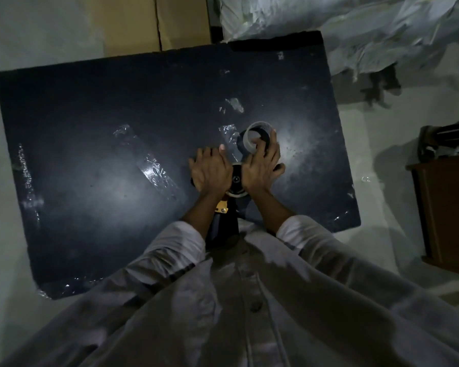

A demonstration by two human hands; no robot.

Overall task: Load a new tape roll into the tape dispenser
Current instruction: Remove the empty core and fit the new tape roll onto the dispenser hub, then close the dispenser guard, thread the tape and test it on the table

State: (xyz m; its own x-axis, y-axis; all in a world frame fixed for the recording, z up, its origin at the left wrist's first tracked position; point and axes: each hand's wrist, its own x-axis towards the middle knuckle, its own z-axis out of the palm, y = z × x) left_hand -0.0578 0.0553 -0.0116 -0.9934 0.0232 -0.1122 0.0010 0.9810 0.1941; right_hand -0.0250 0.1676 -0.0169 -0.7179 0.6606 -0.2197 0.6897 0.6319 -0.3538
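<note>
A black tape dispenser [235,181] with a yellow part near its handle lies on the dark table [90,154], mostly hidden between my hands. My left hand [211,172] presses on the dispenser's left side, fingers together. My right hand [263,165] grips a roll of clear tape [257,137] with a pale core, held tilted just above the dispenser's far end. A loose clear strip runs from the roll toward my left thumb.
Several stuck strips of clear tape [154,168] mark the table top. A cardboard box [157,22] stands behind the table, crumpled white plastic sheeting [368,30] lies at the back right, and a brown wooden cabinet [445,210] stands at the right.
</note>
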